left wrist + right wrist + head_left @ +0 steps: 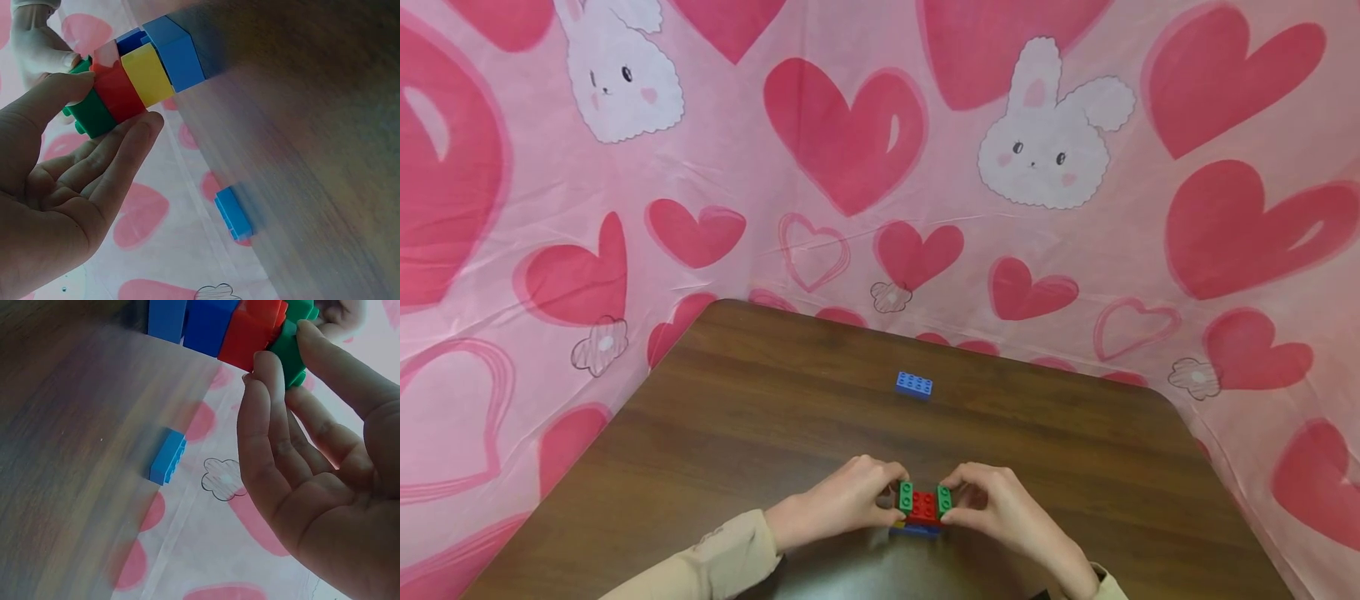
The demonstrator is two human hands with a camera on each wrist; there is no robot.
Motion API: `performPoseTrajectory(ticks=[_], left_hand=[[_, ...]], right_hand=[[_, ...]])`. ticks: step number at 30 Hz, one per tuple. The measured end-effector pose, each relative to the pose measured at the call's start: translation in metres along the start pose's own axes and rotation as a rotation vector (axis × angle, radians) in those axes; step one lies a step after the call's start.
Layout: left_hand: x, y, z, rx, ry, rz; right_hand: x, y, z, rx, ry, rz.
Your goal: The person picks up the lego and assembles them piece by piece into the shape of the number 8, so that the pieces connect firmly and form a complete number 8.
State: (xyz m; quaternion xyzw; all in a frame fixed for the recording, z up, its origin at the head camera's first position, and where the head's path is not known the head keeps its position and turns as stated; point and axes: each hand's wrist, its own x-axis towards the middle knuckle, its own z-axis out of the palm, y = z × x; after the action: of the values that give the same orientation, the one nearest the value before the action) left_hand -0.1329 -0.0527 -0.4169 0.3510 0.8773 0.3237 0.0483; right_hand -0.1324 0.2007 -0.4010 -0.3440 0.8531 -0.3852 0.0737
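A small stack of toy building bricks stands near the table's front, between both hands. Two green bricks sit on top of a red brick (923,507), one at each end. My left hand (846,498) pinches the left green brick (906,497) between thumb and fingers. The right green brick (944,502) is pinched the same way by my right hand (1003,507). Below the red layer, a yellow brick (147,74) shows in the left wrist view and a dark blue brick (209,325) in the right wrist view. A wider blue brick (175,53) forms the bottom.
Farther back on the brown wooden table (760,417) lies a loose blue brick (914,384), studs up. A pink cloth (820,167) printed with hearts and rabbits hangs behind and around the table's edges.
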Motion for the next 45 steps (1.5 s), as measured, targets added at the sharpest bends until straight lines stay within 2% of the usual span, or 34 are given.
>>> performPoseTrajectory(ticks=[18,23,29,35,39,45], left_hand=[[0.002,-0.001,-0.001,-0.020,-0.021,-0.017],[0.004,-0.005,-0.002,-0.014,-0.036,0.026],[0.008,-0.010,-0.010,-0.024,-0.106,0.069],[0.015,-0.020,-0.020,-0.043,-0.158,0.079],[0.022,-0.031,-0.030,-0.104,-0.123,0.058],[0.042,-0.049,-0.042,-0.129,-0.008,0.042]], right_hand=[[0.006,0.002,-0.005,-0.026,-0.037,0.011],[0.003,0.003,-0.004,0.003,-0.042,0.041],[0.001,0.004,-0.004,0.031,-0.049,0.075],[0.000,0.005,-0.003,0.042,-0.050,0.081],[0.000,0.007,-0.003,0.039,-0.042,0.075],[-0.002,0.009,-0.002,0.035,-0.025,0.065]])
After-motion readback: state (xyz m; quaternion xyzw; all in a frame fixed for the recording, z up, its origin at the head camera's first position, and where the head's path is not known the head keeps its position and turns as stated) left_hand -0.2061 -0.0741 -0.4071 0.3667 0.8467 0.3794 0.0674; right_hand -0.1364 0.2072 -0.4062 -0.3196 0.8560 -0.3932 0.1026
